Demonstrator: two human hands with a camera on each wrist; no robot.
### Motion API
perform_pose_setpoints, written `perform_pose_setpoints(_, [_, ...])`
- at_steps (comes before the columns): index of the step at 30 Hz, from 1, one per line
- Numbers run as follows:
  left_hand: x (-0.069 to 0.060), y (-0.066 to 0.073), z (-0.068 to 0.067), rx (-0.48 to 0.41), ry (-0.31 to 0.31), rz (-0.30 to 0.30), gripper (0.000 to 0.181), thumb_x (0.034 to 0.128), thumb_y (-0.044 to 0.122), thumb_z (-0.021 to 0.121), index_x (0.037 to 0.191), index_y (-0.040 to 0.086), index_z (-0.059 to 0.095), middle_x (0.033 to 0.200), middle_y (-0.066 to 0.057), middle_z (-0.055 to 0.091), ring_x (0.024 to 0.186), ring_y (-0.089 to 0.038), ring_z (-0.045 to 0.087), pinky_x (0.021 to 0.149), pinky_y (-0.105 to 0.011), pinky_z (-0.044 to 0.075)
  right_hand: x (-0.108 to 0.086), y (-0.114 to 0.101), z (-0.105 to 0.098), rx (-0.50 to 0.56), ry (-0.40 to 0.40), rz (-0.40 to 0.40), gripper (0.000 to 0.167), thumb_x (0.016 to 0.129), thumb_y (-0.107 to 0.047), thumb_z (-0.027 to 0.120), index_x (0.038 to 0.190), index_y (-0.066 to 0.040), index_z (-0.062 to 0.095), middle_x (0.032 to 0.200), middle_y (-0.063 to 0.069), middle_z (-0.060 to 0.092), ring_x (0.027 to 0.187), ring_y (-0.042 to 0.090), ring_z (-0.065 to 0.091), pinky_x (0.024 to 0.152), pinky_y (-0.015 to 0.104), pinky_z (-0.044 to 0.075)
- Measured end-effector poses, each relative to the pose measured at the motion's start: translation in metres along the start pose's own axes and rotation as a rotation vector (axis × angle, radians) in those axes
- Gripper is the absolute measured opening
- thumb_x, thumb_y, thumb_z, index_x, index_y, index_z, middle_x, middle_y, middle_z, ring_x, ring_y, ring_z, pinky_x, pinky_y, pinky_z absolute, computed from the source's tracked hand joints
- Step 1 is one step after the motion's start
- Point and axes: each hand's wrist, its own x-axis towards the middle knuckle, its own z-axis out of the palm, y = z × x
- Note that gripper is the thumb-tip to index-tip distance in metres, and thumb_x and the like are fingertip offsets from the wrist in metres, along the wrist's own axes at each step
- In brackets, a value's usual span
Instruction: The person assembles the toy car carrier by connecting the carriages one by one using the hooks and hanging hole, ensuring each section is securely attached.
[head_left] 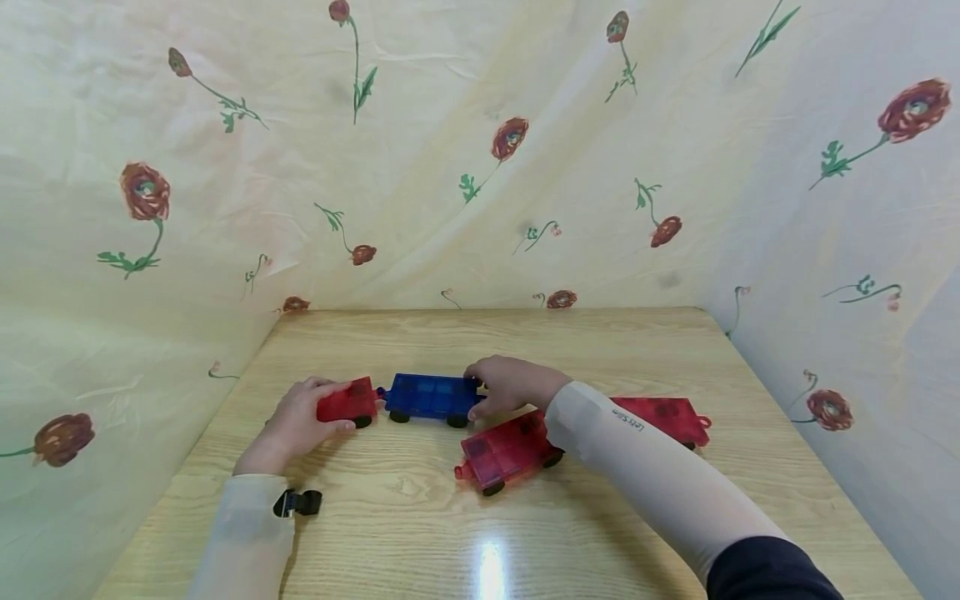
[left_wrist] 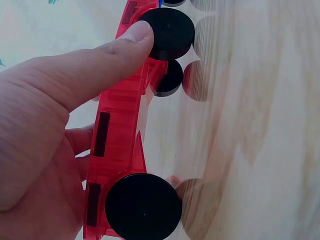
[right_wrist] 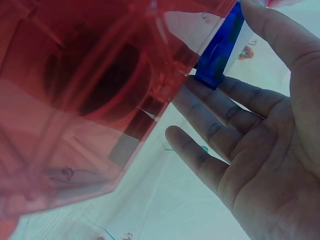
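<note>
My left hand (head_left: pixel 300 419) grips a translucent red toy wagon (head_left: pixel 351 404) on the left of the table. In the left wrist view, its thumb (left_wrist: pixel 107 62) lies along the red wagon's side, against a black wheel (left_wrist: pixel 170 35). A blue toy wagon (head_left: pixel 431 395) stands on its wheels just to the right, its hitch end meeting the red wagon's. At its other end, my right hand (head_left: pixel 517 386) pinches the blue wagon between thumb and fingers. The right wrist view shows only a blue end (right_wrist: pixel 220 52) between them.
Nearest my right forearm, a second red wagon (head_left: pixel 506 452) stands at an angle. Another red wagon (head_left: pixel 663 414) lies partly hidden behind the forearm, its hitch loop pointing right. Flower-patterned cloth (head_left: pixel 427 167) rises behind and beside the wooden table (head_left: pixel 390 533).
</note>
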Motion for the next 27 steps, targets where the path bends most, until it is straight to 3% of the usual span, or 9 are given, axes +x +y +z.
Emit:
perform_pose_setpoints(18, [-0.0021, -0.0070, -0.0032, 0.010, -0.017, -0.024, 0.074, 0.0872, 0.033, 0.088, 0.152, 0.017, 0.057, 0.149, -0.015, 0.053, 0.134, -0.047, 0.047, 0.104, -0.069, 0.044, 0.0065, -0.0005, 0.0045, -0.041, 0.003, -0.025, 0.076, 0.089, -0.049, 0.082, 0.150, -0.012, 0.056, 0.137, 0.003, 0.065, 0.120, 0.019, 0.063, 0.106, 0.041, 0.051])
perform_pose_setpoints(27, [-0.0032, -0.0079, -0.0045, -0.015, -0.011, -0.003, 0.072, 0.0861, 0.027, 0.089, 0.149, 0.014, 0.058, 0.150, -0.017, 0.054, 0.139, -0.050, 0.044, 0.121, -0.070, 0.012, 0.0027, -0.0046, 0.0024, -0.051, 0.008, -0.029, 0.074, 0.090, -0.047, 0.082, 0.150, -0.012, 0.057, 0.138, 0.003, 0.065, 0.121, 0.020, 0.062, 0.108, 0.043, 0.050])
